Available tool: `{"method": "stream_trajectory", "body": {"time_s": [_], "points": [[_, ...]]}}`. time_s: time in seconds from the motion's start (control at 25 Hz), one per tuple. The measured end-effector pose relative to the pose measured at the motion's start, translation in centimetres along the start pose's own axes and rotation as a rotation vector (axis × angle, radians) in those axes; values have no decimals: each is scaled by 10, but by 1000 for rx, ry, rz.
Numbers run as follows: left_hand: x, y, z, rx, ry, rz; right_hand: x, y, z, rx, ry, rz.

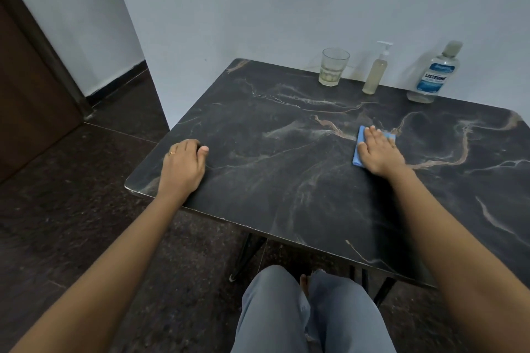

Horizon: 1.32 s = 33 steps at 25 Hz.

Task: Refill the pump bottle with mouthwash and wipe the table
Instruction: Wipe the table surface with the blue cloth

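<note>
I had my right hand (378,152) pressed flat, fingers spread, on the blue cloth (359,149) near the middle of the dark marble-patterned bench (286,180); it pinned the cloth rather than gripping it. My left hand (183,165) rested loosely curled near the bench's left edge, holding nothing. The cloth looked soft, thin and light, so I judged flat palm pressure the best hold for wiping. The pump bottle (376,71) stood upright at the back by the wall, filled with pale yellowish liquid; it looked light and easy to tip, best taken round its body. To its right the mouthwash bottle (436,74) read "LISTERINE"; the smaller print was too blurred to read. A glass tumbler (334,66) stood left of the pump.
</note>
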State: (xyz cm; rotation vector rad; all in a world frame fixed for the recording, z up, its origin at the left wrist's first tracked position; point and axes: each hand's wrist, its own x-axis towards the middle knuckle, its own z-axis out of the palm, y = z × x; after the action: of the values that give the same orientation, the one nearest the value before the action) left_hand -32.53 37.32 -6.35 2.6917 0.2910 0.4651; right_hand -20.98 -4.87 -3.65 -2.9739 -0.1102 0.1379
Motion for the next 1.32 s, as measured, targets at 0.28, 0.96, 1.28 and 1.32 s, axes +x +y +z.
{"method": "stream_trajectory", "body": {"time_s": [0.28, 0.96, 1.28, 1.32], "points": [[3, -6, 7, -27, 46, 23, 64, -145, 17, -26, -32, -261], [-2, -5, -12, -320, 69, -128, -135, -172, 39, -50, -135, -979], [3, -63, -25, -87, -17, 0, -53, -77, 18, -5, -25, -516], [1, -66, -25, -91, 8, -11, -33, -81, 17, -11, -28, -422]]}}
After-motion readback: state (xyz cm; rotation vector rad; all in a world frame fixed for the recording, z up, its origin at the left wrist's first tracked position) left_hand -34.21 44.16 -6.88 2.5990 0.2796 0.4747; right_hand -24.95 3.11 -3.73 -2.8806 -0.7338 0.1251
